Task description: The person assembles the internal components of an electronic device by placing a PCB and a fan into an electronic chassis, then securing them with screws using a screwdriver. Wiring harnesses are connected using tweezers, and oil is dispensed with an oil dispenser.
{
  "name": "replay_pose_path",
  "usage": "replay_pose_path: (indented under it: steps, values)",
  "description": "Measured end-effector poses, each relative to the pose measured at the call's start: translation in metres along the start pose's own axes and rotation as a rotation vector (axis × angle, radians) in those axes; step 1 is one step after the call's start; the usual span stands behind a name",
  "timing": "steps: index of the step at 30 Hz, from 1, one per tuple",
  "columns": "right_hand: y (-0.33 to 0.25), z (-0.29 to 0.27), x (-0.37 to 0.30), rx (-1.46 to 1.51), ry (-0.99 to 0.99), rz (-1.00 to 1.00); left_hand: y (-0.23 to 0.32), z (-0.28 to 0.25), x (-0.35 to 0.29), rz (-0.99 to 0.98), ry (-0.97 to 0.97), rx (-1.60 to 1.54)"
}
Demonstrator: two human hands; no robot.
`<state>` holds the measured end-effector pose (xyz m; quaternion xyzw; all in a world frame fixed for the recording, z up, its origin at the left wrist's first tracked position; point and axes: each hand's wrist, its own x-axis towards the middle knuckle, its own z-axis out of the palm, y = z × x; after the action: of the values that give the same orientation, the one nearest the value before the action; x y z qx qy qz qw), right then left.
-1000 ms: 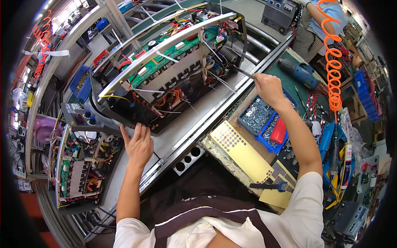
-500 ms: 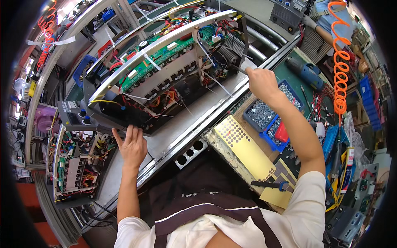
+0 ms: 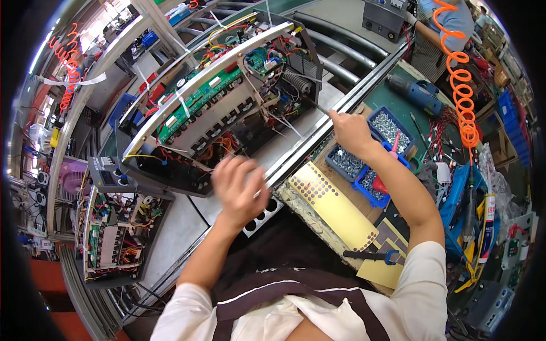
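Observation:
A welder-like machine lies with its cover off in front of me, baring green circuit boards, heat sinks and coloured wires. My right hand is closed around a tool with a thin dark shaft. Its handle is hidden in the fist, and the shaft points at the coil end of the machine. My left hand is in the air by the machine's near lower edge, apart from it. Motion smears its fingers, so I cannot make out whether they hold anything.
A second opened unit sits at the left. On the green bench at right are blue bins of screws, a yellow dotted sheet, a blue heat gun and a soldering iron-like tool. An orange coiled hose hangs above. A co-worker's arm shows beyond.
My left hand has let go of the machine's lower left corner and moved right. My right hand, with the thin-shafted tool, has shifted slightly down and left. The whole view has shifted a little.

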<state>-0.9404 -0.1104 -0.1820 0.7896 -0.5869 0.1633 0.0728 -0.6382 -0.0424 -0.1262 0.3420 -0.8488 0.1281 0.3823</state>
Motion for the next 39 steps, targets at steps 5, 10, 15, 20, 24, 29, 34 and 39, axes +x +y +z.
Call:
replay_pose_path:
  steps: [5, 10, 15, 20, 24, 29, 34, 39]
  values:
    - [-0.011, 0.001, 0.003, 0.017, -0.008, 0.001, -0.015, 0.135, 0.118, 0.149, -0.102, -0.163]
    - [-0.002, 0.001, 0.003, 0.04, -0.025, 0.019, -0.069, 0.214, 0.13, 0.236, -0.403, -0.037]
    - [-0.018, 0.001, -0.005, -0.058, -0.044, 0.025, -0.079, 0.21, 0.135, 0.091, -0.461, -0.343]
    - [-0.019, 0.0, -0.005, -0.072, -0.034, 0.036, -0.087, 0.215, 0.14, 0.017, -0.54, -0.401]
    - [-0.024, 0.004, -0.005, -0.082, -0.027, 0.042, -0.09, 0.219, 0.138, 0.031, -0.556, -0.381]
    - [-0.023, 0.005, -0.007, -0.091, 0.03, 0.022, -0.084, 0.22, 0.145, -0.037, -0.665, -0.304]
    - [-0.027, 0.0, -0.009, -0.093, 0.076, 0.025, -0.089, 0.22, 0.141, -0.087, -0.649, -0.338]
    - [-0.033, -0.033, -0.015, -0.024, 0.107, 0.065, -0.09, 0.225, 0.142, -0.045, -0.622, -0.305]
